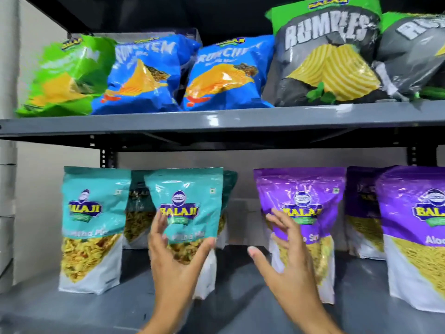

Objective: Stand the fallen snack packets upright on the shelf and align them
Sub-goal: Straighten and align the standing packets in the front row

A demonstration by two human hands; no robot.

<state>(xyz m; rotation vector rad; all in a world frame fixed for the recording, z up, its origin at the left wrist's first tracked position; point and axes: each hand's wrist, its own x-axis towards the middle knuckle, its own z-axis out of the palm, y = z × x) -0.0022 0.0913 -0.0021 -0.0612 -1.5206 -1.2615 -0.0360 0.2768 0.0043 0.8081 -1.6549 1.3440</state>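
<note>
On the lower grey shelf (240, 309) stand teal and purple Balaji snack packets. My left hand (175, 261) grips the middle teal packet (187, 201) at its lower half, thumb on its right side, fingers on its left; the packet stands upright, tilted slightly. Another teal packet (92, 225) stands upright to the left, and two darker teal ones stand behind. My right hand (289, 268) is open with fingers spread, just in front of the left purple packet (303, 189), which stands upright. Whether it touches the packet I cannot tell. A second purple packet (416, 225) stands at the right.
The upper shelf (216, 121) carries leaning chip bags: a green one (67, 73), two blue ones (149, 73), and grey-green Rumbles bags (330, 56). A further purple packet (361, 208) stands behind. A wall and shelf post bound the left side.
</note>
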